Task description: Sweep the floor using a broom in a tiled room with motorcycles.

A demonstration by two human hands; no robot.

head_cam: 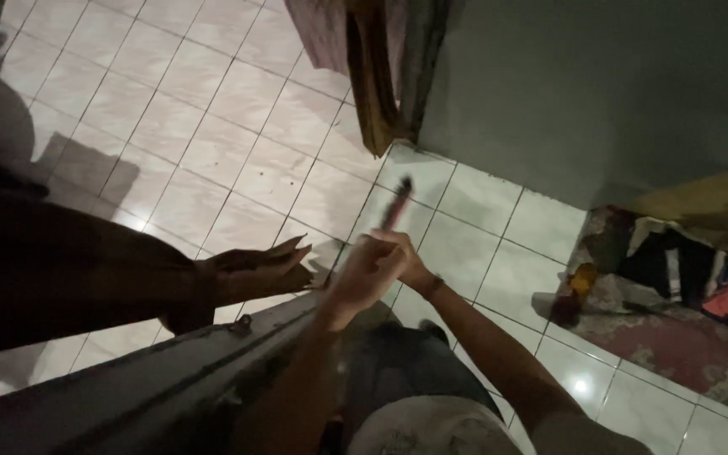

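Both hands meet over the tiled floor (pixel 229 160) near the door edge (pixel 170 371). The right hand (pixel 410 261) pinches a thin stick (pixel 398 204) upright; the left hand (pixel 364 276) wraps closed beside it, seemingly steadying it. Next needs a firm hold.

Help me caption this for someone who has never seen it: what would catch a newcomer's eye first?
The two hands meet at the centre above the tiled floor: the left hand and right hand close together on a slim dark stick-like object that points up. To the left, a brown cloth hangs over a grey metal edge. At right, a pile of clothes lies on a reddish mat.
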